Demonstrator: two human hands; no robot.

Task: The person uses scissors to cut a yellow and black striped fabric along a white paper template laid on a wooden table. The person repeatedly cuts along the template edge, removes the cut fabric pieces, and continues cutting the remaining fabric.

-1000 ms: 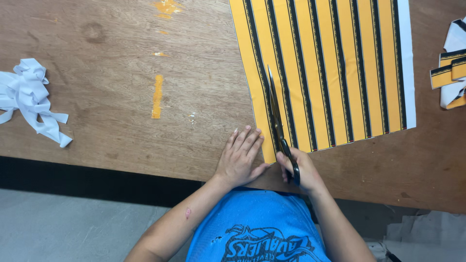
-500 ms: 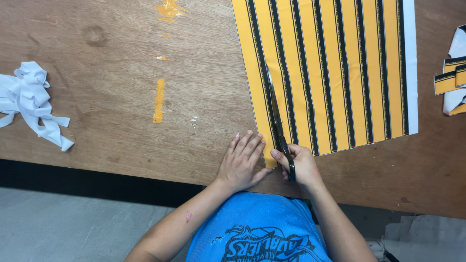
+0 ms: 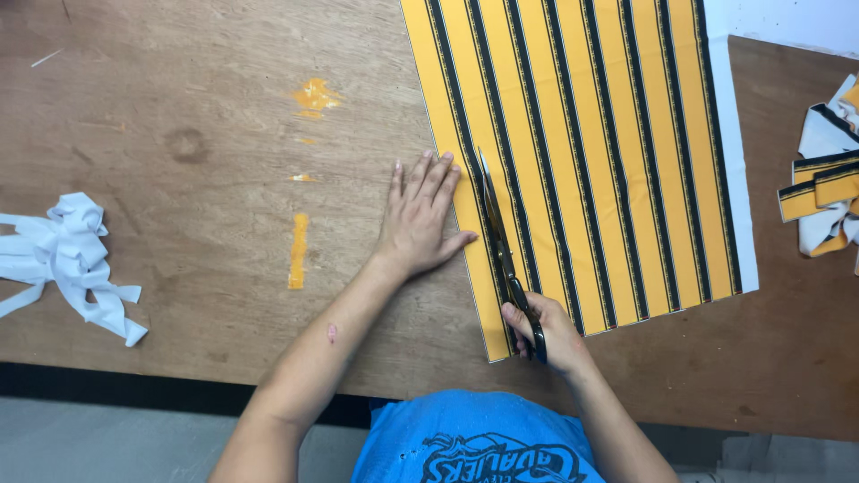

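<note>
While left hand (image 3: 419, 219) lies flat, fingers spread, pinning striped fabric (image 3: 582, 152) by table's (image 3: 179, 107) near edge, right hand (image 3: 546, 331) grip closed round scissors (image 3: 501, 250) handles, blades in fabric.

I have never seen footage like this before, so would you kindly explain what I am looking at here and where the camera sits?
There is no machine here: a person works with two bare hands, and the one camera is worn on their head, looking straight down. So the arms enter from the bottom edge, above the person's blue shirt.

The surface is a brown wooden table. On it lies a sheet of orange fabric with black stripes. The left hand lies flat, pressing down the sheet's left edge. The right hand holds dark scissors, whose blades lie along a stripe.

At the far left sits a bundle of white strips; at the right edge, a pile of cut striped pieces.
</note>
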